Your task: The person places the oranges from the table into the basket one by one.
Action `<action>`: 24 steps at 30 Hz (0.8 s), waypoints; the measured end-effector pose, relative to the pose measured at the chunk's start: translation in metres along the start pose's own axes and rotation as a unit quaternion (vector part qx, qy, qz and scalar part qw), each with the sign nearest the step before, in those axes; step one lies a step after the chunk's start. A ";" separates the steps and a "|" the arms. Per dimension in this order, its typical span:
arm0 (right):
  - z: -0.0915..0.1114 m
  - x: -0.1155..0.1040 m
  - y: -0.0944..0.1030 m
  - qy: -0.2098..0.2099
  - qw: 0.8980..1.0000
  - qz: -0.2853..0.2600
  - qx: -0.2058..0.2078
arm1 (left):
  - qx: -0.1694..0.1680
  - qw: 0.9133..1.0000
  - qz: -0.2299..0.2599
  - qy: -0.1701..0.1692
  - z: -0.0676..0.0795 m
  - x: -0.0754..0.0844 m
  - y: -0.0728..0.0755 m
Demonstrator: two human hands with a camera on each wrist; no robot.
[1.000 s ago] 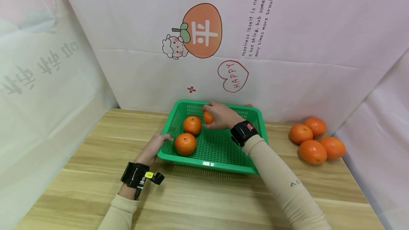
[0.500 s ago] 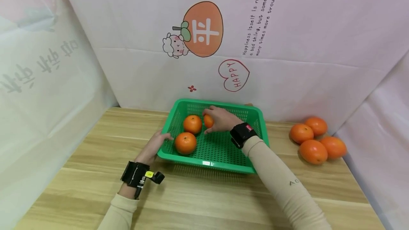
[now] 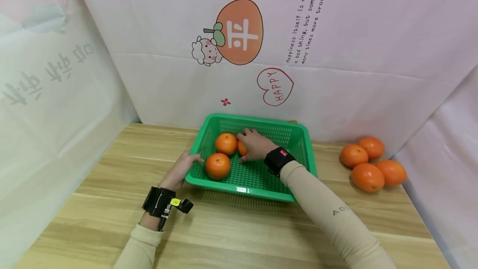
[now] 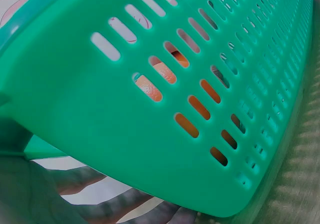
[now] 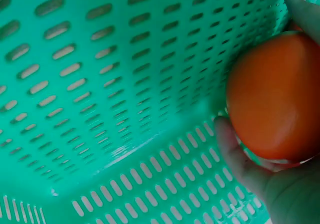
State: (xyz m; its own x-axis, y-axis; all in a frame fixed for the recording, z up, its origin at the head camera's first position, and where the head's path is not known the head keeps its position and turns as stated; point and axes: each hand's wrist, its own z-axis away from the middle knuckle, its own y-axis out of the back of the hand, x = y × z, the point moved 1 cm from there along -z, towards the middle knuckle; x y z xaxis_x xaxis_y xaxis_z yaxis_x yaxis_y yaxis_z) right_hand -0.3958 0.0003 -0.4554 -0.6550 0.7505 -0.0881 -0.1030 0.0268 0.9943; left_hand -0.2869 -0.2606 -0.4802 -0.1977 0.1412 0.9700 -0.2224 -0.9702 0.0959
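Observation:
A green plastic basket (image 3: 239, 189) stands on the wooden table. Inside it, towards the left end, sit two oranges, a back orange (image 3: 225, 143) and a front orange (image 3: 218, 166). My right hand (image 3: 257, 146) reaches down into the basket and holds a third orange (image 5: 274, 97), its fingers and thumb round the sides. From the head view that orange is mostly hidden behind the hand, close beside the back one. My left hand (image 3: 180, 171) grips the basket's left rim, thumb over the edge; in the left wrist view its fingers (image 4: 115, 206) show below the green wall.
Several oranges (image 3: 367, 177) lie in a cluster on the table (image 3: 239, 235) to the right of the basket. A white printed cloth (image 3: 171, 90) hangs right behind the basket, and pale sheets close off both sides. Both wrists wear black straps.
My right hand has lowered with its orange deeper into the basket and slightly nearer to me. The left hand keeps its place on the rim. The head view has shifted a little.

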 end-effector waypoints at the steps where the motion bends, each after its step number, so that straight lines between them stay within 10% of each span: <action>1: 0.000 -0.001 0.000 -0.003 1.000 0.003 -0.003 | 0.001 1.000 0.000 0.000 0.000 0.000 0.000; 24: -0.001 0.006 0.001 0.017 0.996 0.073 0.039 | 0.002 1.000 0.001 -0.002 0.000 0.001 0.000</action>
State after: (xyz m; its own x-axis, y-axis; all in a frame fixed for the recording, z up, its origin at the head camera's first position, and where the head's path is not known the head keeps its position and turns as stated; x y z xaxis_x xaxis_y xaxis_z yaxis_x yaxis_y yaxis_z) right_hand -0.4003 0.0044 -0.4552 -0.6843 0.7269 0.0574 0.0531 -0.0289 0.9982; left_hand -0.2871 -0.2609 -0.4794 -0.1942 0.1374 0.9713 -0.2178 -0.9715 0.0939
